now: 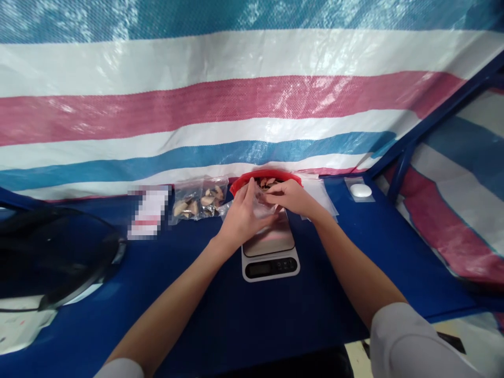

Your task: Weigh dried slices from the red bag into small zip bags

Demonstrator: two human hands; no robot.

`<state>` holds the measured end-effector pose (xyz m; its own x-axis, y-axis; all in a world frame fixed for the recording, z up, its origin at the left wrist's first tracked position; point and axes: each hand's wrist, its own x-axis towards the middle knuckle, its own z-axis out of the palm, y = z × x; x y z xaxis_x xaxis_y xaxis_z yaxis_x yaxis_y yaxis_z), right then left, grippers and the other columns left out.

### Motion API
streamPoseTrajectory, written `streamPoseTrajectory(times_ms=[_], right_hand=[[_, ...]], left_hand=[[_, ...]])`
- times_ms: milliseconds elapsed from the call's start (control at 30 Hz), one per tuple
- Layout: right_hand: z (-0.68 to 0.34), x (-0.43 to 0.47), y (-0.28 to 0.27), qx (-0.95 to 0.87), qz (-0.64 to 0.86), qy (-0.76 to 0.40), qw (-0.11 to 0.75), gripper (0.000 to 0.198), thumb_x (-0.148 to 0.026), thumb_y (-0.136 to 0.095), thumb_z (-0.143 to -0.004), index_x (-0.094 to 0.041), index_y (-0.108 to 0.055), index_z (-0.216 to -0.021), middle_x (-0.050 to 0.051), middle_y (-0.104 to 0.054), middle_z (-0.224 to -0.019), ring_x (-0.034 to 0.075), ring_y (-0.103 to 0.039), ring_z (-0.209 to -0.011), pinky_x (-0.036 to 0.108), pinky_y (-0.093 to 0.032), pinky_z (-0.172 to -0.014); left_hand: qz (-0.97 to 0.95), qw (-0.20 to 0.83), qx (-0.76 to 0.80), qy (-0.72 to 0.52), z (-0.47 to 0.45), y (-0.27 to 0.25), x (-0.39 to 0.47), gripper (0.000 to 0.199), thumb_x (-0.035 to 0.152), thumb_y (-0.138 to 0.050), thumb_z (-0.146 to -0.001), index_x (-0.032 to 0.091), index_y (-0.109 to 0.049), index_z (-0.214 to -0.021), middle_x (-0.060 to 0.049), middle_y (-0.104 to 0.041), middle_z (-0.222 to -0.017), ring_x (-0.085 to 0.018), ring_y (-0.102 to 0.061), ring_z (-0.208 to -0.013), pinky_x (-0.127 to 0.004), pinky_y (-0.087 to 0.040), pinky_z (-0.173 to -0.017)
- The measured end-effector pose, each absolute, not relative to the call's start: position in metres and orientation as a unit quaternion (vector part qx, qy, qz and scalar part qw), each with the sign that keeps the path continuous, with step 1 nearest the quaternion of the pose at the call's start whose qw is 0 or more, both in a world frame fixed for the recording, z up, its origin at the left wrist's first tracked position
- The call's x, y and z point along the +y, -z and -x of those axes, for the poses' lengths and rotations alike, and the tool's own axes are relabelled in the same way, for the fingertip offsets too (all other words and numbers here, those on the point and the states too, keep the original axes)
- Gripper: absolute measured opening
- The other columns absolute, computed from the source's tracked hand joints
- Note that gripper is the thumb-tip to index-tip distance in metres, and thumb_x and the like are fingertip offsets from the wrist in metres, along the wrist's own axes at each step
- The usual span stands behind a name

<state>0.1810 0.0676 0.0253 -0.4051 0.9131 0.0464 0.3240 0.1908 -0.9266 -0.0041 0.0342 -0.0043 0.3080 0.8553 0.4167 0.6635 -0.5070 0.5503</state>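
My left hand point(243, 214) is closed on a clear plastic bag point(260, 206) above the kitchen scale point(271, 247). From the other side my right hand point(289, 197) reaches to the bag's mouth, its fingers bent together; whether they pinch the film or a small piece is hard to make out. Just behind the hands stands a red bowl point(246, 178) with brownish dried pieces point(268, 182) in it, partly covered by my fingers. The scale has a metal top and a dark display, which shows no readable number.
Left of the bowl lie zip bags point(197, 202) of pale dried slices. White bags point(321, 197) lie to the right, then a white oval object point(360, 190) on clear film. A black round object point(59, 257) fills the left of the blue table point(165, 294). Striped sheeting point(236, 100) hangs behind.
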Motion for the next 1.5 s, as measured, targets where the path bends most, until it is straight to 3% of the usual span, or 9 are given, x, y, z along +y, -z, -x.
streamPoseTrajectory(times_ms=[167,333,433,533,900,1067,1200,1300,1500], right_hand=[[-0.188,0.075,-0.014,-0.667,0.460,-0.500,0.306,0.023,-0.038,-0.070,-0.082,-0.019,-0.080,-0.091,0.003,-0.074,-0.084,0.017,-0.069,-0.063,0.027,-0.060,-0.056],[-0.195,0.082,-0.009,-0.685,0.468,-0.440,0.344,0.023,-0.039,-0.070,-0.084,-0.019,-0.080,-0.086,0.004,-0.076,-0.082,0.020,-0.072,-0.075,0.029,-0.061,-0.066],[-0.195,0.077,-0.018,-0.669,0.463,-0.417,0.406,0.023,-0.039,-0.070,-0.085,-0.019,-0.080,-0.094,0.005,-0.079,-0.092,0.022,-0.074,-0.086,0.032,-0.061,-0.078],[-0.189,0.069,-0.027,-0.668,0.442,-0.427,0.420,0.025,-0.039,-0.071,-0.084,-0.020,-0.081,-0.098,0.005,-0.080,-0.094,0.023,-0.075,-0.088,0.033,-0.060,-0.080],[-0.175,0.064,-0.023,-0.827,0.360,-0.303,0.308,0.016,-0.030,-0.071,-0.089,-0.018,-0.081,-0.087,0.002,-0.076,-0.076,0.015,-0.064,-0.068,0.027,-0.047,-0.068],[-0.175,0.066,-0.021,-0.828,0.360,-0.296,0.312,0.017,-0.025,-0.068,-0.088,-0.018,-0.079,-0.077,0.001,-0.073,-0.070,0.014,-0.061,-0.066,0.028,-0.046,-0.068],[-0.178,0.070,-0.013,-0.746,0.362,-0.397,0.394,0.017,-0.032,-0.072,-0.085,-0.019,-0.081,-0.087,0.005,-0.078,-0.083,0.020,-0.070,-0.079,0.032,-0.055,-0.077],[-0.178,0.072,-0.009,-0.689,0.357,-0.468,0.422,0.022,-0.039,-0.073,-0.084,-0.019,-0.081,-0.092,0.005,-0.078,-0.082,0.021,-0.073,-0.079,0.034,-0.059,-0.074],[-0.176,0.070,-0.013,-0.737,0.351,-0.407,0.410,0.019,-0.037,-0.071,-0.085,-0.021,-0.082,-0.087,0.005,-0.079,-0.085,0.022,-0.073,-0.087,0.034,-0.059,-0.082]], left_hand=[[-0.784,0.108,0.482,-0.377,0.007,0.007,0.037,0.079,0.044,-0.077,-0.082,0.014,-0.044,-0.147,-0.018,-0.064,-0.134,-0.033,-0.058,-0.129,-0.047,-0.052,-0.106],[-0.773,0.102,0.492,-0.387,0.010,0.008,0.041,0.065,0.044,-0.076,-0.082,0.016,-0.054,-0.137,-0.015,-0.068,-0.124,-0.031,-0.063,-0.122,-0.046,-0.054,-0.104],[-0.778,0.105,0.494,-0.374,0.010,0.009,0.041,0.071,0.046,-0.077,-0.082,0.014,-0.052,-0.140,-0.017,-0.067,-0.126,-0.033,-0.062,-0.123,-0.049,-0.053,-0.104],[-0.791,0.122,0.484,-0.353,0.010,0.010,0.039,0.086,0.048,-0.078,-0.080,0.014,-0.041,-0.149,-0.020,-0.064,-0.133,-0.036,-0.060,-0.126,-0.052,-0.053,-0.103],[-0.812,0.131,0.457,-0.339,0.018,0.023,0.046,0.094,0.033,-0.075,-0.081,0.012,-0.026,-0.158,-0.022,-0.062,-0.132,-0.036,-0.060,-0.123,-0.053,-0.054,-0.099],[-0.808,0.162,0.458,-0.334,0.017,0.021,0.045,0.095,0.041,-0.077,-0.080,0.014,-0.029,-0.158,-0.021,-0.063,-0.133,-0.035,-0.061,-0.123,-0.051,-0.054,-0.101],[-0.783,0.182,0.493,-0.332,0.018,0.013,0.044,0.093,0.049,-0.079,-0.077,0.016,-0.038,-0.154,-0.019,-0.062,-0.138,-0.036,-0.058,-0.129,-0.051,-0.052,-0.105],[-0.772,0.191,0.504,-0.337,0.017,0.007,0.044,0.086,0.047,-0.079,-0.078,0.018,-0.043,-0.151,-0.017,-0.062,-0.140,-0.034,-0.058,-0.130,-0.049,-0.051,-0.107],[-0.771,0.187,0.485,-0.367,0.013,0.000,0.042,0.068,0.040,-0.076,-0.081,0.016,-0.053,-0.141,-0.017,-0.067,-0.132,-0.032,-0.064,-0.122,-0.048,-0.054,-0.103]])
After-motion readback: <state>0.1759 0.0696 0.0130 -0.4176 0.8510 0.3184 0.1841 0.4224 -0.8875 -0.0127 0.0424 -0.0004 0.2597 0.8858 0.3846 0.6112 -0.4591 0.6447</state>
